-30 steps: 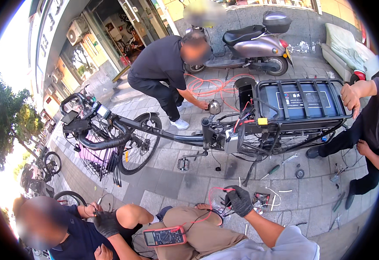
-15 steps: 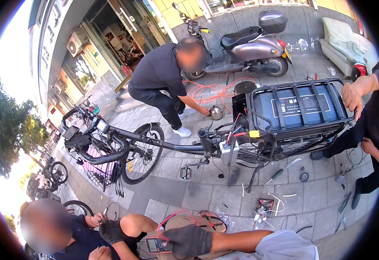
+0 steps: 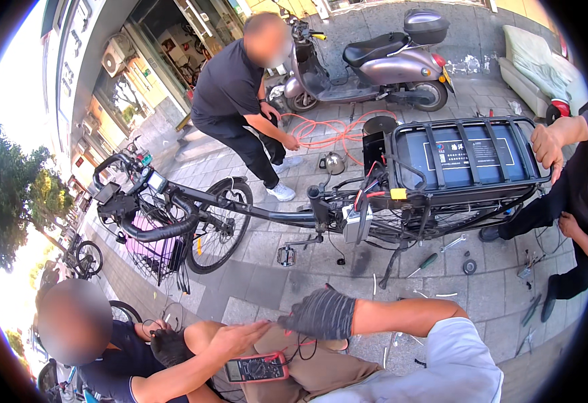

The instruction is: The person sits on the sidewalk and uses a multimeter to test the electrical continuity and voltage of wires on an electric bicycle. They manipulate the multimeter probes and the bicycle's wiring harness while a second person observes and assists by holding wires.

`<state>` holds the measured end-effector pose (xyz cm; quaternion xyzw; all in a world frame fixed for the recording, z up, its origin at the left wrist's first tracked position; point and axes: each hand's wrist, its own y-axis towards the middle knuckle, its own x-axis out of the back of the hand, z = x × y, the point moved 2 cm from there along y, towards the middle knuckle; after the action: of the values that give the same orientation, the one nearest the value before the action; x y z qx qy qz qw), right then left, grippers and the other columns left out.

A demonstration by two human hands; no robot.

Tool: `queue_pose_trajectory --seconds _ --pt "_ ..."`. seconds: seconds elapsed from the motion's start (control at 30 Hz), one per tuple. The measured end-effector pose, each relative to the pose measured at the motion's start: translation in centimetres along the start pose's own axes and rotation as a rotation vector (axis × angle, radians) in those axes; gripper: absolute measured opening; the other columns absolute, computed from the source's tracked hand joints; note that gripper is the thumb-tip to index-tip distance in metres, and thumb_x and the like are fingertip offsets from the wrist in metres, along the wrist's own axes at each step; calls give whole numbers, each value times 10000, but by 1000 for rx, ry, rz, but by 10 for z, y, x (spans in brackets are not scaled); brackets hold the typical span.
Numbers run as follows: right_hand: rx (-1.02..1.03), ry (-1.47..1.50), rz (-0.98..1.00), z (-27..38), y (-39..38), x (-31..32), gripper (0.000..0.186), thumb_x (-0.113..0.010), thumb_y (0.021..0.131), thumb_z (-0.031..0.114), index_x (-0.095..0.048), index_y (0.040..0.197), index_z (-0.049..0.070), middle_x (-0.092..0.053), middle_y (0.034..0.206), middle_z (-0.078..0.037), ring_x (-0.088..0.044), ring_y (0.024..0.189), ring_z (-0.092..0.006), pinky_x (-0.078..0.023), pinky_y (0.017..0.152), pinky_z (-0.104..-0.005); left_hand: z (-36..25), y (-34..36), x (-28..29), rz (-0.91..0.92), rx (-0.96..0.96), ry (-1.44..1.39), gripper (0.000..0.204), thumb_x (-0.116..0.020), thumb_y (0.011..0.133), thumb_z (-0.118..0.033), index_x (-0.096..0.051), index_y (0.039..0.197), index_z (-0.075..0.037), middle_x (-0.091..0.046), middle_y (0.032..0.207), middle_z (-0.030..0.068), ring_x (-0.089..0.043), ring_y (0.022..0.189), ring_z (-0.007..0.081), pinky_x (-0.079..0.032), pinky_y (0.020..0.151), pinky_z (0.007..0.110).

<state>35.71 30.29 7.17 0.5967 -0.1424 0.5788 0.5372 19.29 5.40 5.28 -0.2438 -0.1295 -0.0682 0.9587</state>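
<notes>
My gloved left hand (image 3: 167, 344) is closed beside a seated person's dark sleeve, with thin wires near its fingers; what it grips is unclear. My gloved right hand (image 3: 317, 313) reaches across to that person's outstretched bare hand (image 3: 247, 334), fingers curled around the red test lead (image 3: 288, 333). A red-and-black multimeter (image 3: 256, 368) lies on my lap (image 3: 331, 376), its leads looped below my right hand. Beyond them an electric bicycle (image 3: 270, 216) stands with a caged battery (image 3: 468, 154) on its rear and loose wiring at its middle.
Someone bends near an orange hose (image 3: 327, 127) and kettle-like metal object (image 3: 333, 163). Another person at right grips the rack (image 3: 546, 151). A scooter (image 3: 381, 74) and armchair (image 3: 529, 60) stand behind. A screwdriver (image 3: 427, 263), wrench (image 3: 454, 243) and small parts lie on paving (image 3: 347, 289).
My right hand has moved leftward from the paving side toward the seated person, whose bare hand has risen to meet it. The bending person has straightened partly, leaving the metal object.
</notes>
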Motion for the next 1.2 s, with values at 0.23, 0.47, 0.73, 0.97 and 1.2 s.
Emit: queue_pose_trajectory --seconds 0.23,0.47,0.73,0.97,1.2 --pt "-227 78 197 -1 -17 16 381 -639 893 341 -637 1217 140 -706 848 -152 -704 751 -358 -537 600 -465 -23 34 15 -118 83 -92 594 -526 867 62 -423 1449 -1 -413 1514 136 -378 1430 250 -332 1168 303" --pt "-233 89 74 -6 -9 28 361 -666 828 282 -650 1149 118 -694 872 -168 -695 800 -373 -541 652 -471 -18 60 17 -63 91 -411 576 -558 843 -6 -463 1411 -12 -478 1443 166 -390 1402 268 -355 1154 292" --pt "165 210 -371 36 38 -3 275 -694 818 254 -660 1042 97 -692 899 -134 -696 777 -359 -547 653 -453 -8 43 -4 31 268 -281 568 -574 853 -8 -431 1403 -11 -492 1399 164 -383 1380 265 -366 1141 309" --pt "37 192 223 72 115 26 185 -669 879 261 -648 941 88 -701 834 -184 -711 713 -320 -525 541 -452 30 -85 -6 -1641 988 -2386 499 -577 861 -23 -464 1347 -17 -521 1348 151 -418 1339 262 -375 1126 326" --pt "69 549 18 102 158 -1 235 -671 856 233 -663 993 43 -696 872 -197 -710 786 -315 -548 620 -446 5 -197 -21 -2570 1043 -2265 430 -580 869 -39 -496 1291 -22 -550 1298 138 -453 1297 259 -384 1110 342"
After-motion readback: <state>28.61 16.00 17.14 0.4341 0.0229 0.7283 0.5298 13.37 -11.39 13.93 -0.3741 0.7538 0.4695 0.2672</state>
